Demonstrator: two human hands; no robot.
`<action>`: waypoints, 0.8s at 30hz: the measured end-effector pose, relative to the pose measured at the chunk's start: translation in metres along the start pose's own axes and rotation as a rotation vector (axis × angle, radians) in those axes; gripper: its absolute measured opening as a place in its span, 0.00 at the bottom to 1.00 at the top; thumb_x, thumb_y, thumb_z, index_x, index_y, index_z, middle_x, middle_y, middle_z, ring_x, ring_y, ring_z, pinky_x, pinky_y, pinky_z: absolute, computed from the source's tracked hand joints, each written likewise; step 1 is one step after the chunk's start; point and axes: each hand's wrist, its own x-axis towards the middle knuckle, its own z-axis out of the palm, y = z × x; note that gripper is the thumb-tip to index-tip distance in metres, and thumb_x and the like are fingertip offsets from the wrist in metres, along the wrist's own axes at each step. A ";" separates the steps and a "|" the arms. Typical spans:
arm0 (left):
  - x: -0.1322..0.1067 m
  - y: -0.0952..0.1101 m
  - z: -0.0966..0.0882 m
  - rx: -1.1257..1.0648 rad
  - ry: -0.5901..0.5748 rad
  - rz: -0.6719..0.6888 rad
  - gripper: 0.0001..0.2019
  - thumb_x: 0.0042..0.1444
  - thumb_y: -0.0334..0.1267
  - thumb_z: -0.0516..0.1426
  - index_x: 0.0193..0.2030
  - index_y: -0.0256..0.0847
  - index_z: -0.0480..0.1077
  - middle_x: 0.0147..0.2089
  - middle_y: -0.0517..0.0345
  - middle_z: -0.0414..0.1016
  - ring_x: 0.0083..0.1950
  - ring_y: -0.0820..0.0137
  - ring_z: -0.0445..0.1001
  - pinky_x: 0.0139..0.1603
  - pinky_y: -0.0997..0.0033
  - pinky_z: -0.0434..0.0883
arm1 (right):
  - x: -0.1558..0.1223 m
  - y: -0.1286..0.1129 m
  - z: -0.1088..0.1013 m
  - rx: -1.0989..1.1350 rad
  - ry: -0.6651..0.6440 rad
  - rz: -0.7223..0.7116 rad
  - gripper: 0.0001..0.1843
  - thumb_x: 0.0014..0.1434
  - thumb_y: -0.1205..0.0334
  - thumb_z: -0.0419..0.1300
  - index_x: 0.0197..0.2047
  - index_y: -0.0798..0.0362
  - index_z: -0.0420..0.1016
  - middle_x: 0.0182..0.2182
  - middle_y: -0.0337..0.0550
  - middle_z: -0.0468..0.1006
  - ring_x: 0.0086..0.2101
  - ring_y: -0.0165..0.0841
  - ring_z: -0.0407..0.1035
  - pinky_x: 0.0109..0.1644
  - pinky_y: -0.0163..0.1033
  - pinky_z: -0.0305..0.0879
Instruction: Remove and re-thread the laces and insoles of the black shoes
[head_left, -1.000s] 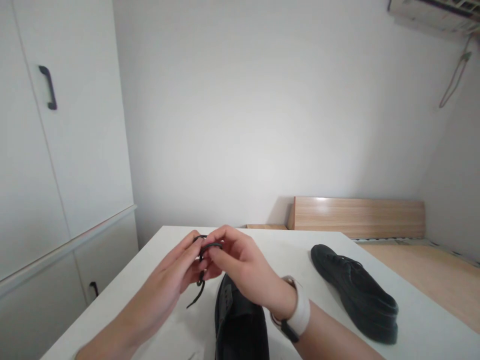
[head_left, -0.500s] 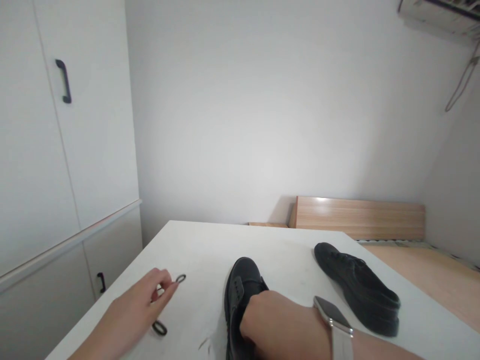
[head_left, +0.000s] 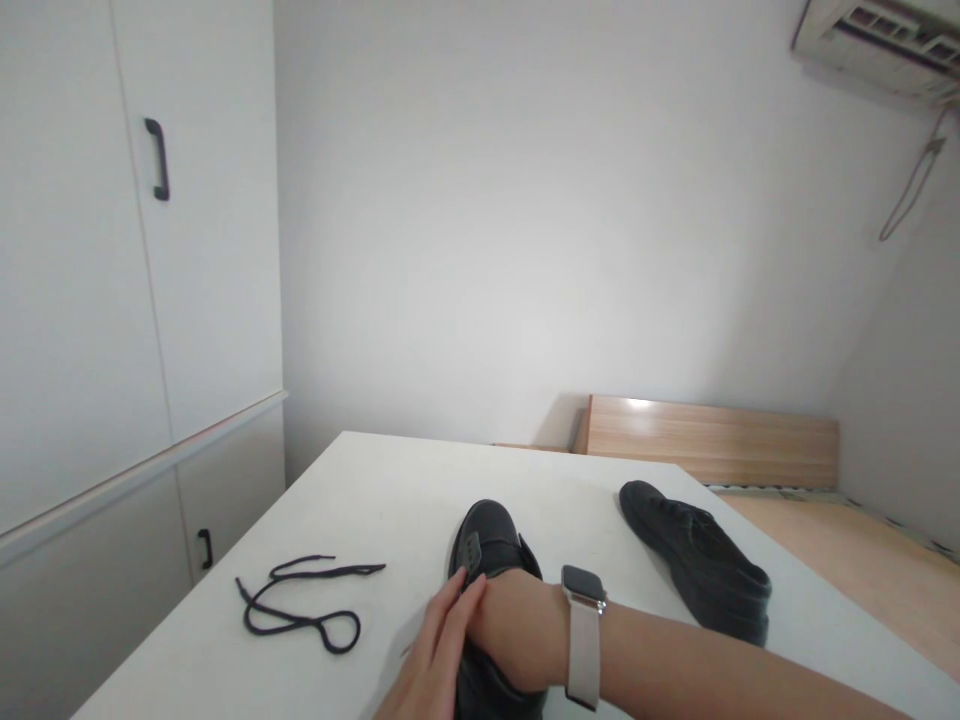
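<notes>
Down at the near edge of the white table (head_left: 375,480), both hands meet on a black leather shoe (head_left: 491,535) that points away from the person. The left hand (head_left: 435,655) lies flat against the shoe's left side, its fingers (head_left: 457,610) straight and close together, tips reaching up toward the eyelet row. The right hand (head_left: 514,630) comes in from the right and rests over the shoe's opening, touching the left hand's fingertips. Its own fingers are hidden behind the shoe's upper and the other hand, so whether they grip the shoe cannot be told. A smartwatch (head_left: 584,592) on a pale strap sits on the right wrist.

Left of the left hand, well apart from it, a loose black shoelace (head_left: 300,605) lies in open curls on the table. Beyond the right forearm, a second black shoe (head_left: 697,565) stands near the table's far right side, still laced. Farther left stands a white cupboard (head_left: 75,300) with a dark handle (head_left: 157,158), and past the table a wooden board (head_left: 712,440) leans at the wall.
</notes>
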 end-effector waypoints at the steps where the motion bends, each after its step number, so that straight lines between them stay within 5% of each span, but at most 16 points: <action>1: 0.000 0.000 0.013 -0.010 0.028 -0.029 0.36 0.62 0.34 0.55 0.75 0.50 0.49 0.77 0.44 0.45 0.75 0.51 0.51 0.71 0.44 0.57 | -0.001 0.001 -0.002 -0.007 -0.017 -0.011 0.05 0.44 0.71 0.71 0.29 0.60 0.83 0.26 0.56 0.84 0.27 0.46 0.79 0.31 0.43 0.76; 4: 0.003 0.002 0.039 0.001 0.083 -0.045 0.45 0.57 0.30 0.59 0.76 0.52 0.40 0.79 0.45 0.34 0.77 0.48 0.43 0.72 0.40 0.53 | -0.007 0.001 -0.012 -0.023 -0.027 0.007 0.02 0.47 0.69 0.70 0.26 0.57 0.82 0.24 0.52 0.83 0.26 0.42 0.78 0.29 0.38 0.73; 8: 0.004 0.003 0.049 -0.042 0.132 -0.035 0.65 0.44 0.28 0.67 0.75 0.49 0.22 0.78 0.39 0.34 0.77 0.46 0.38 0.73 0.39 0.49 | -0.019 -0.004 -0.026 -0.039 0.063 0.107 0.06 0.51 0.73 0.63 0.33 0.61 0.82 0.28 0.57 0.83 0.27 0.42 0.78 0.28 0.38 0.69; 13: 0.003 0.001 0.053 -0.067 0.214 -0.013 0.65 0.44 0.29 0.65 0.74 0.46 0.17 0.78 0.36 0.35 0.77 0.48 0.40 0.73 0.43 0.52 | -0.033 -0.007 -0.044 -0.033 0.233 0.222 0.13 0.54 0.76 0.55 0.38 0.57 0.79 0.34 0.51 0.83 0.32 0.40 0.78 0.31 0.38 0.65; 16: 0.003 -0.004 0.056 -0.059 0.229 -0.004 0.59 0.44 0.31 0.65 0.76 0.45 0.33 0.77 0.36 0.39 0.77 0.45 0.44 0.71 0.44 0.57 | -0.044 -0.004 -0.063 0.071 0.438 0.323 0.15 0.54 0.77 0.52 0.39 0.52 0.76 0.34 0.44 0.81 0.33 0.36 0.75 0.34 0.37 0.63; 19: 0.002 -0.005 0.059 -0.061 0.210 -0.033 0.44 0.43 0.31 0.66 0.69 0.42 0.57 0.76 0.35 0.42 0.74 0.42 0.51 0.67 0.46 0.63 | -0.057 0.001 -0.089 0.212 0.814 0.391 0.15 0.54 0.75 0.52 0.39 0.50 0.75 0.31 0.40 0.79 0.30 0.34 0.72 0.35 0.37 0.62; 22: 0.002 0.001 0.056 -0.068 0.190 -0.104 0.34 0.42 0.33 0.66 0.59 0.42 0.66 0.77 0.34 0.38 0.72 0.40 0.57 0.61 0.47 0.70 | -0.061 -0.003 -0.109 0.112 1.206 0.367 0.16 0.60 0.73 0.49 0.46 0.51 0.72 0.33 0.42 0.76 0.30 0.35 0.69 0.34 0.39 0.61; 24: 0.006 0.006 0.050 -0.079 0.152 -0.143 0.28 0.43 0.34 0.66 0.54 0.45 0.70 0.78 0.39 0.40 0.71 0.40 0.59 0.57 0.47 0.73 | -0.052 -0.013 -0.112 -0.034 1.309 0.308 0.16 0.63 0.73 0.48 0.51 0.53 0.70 0.34 0.45 0.74 0.33 0.37 0.68 0.35 0.41 0.62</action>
